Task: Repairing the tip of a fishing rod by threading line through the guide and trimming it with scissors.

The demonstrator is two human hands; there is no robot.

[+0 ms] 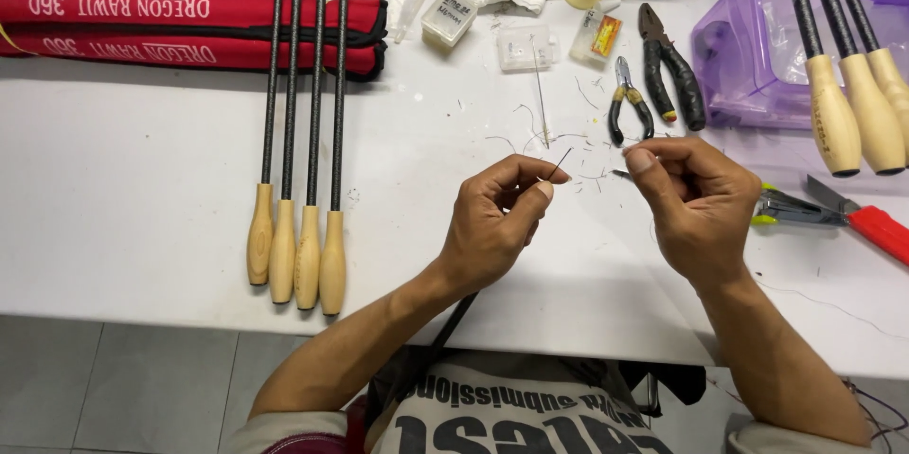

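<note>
1. The left hand point(497, 217) is over the white counter point(142, 189) near its front edge, its fingers point(540, 191) pinched closed on a thin dark rod tip point(559, 164) that sticks up toward 1 o'clock from the thumb and forefinger.
2. A dark shaft runs down from under the left wrist toward the person's lap at 6 o'clock; whether it joins the pinched tip cannot be told.
3. The right hand point(696, 203) is just beside the left hand, at its 3 o'clock, fingers curled shut with thumb against forefinger; what they pinch is too small to tell.
4. Short thread scraps point(568, 156) lie scattered on the counter at 12 o'clock from the two hands.
5. Small black-handled pliers point(627, 102) lie at 12 o'clock from the right hand, with larger pliers point(670, 66) just beside them at 2 o'clock.
6. Four rod blanks point(303, 132) with pale wooden handles lie side by side well apart from the left hand, at its 9 o'clock, handles toward the counter's front edge.
7. A red fabric case point(142, 28) lies under the rods' upper parts.
8. A purple plastic tub point(757, 47) at 1 o'clock from the right hand holds three more wooden-handled rods point(857, 113).
9. A red-handled cutter point(866, 222) lies at 3 o'clock from the right hand.
</note>
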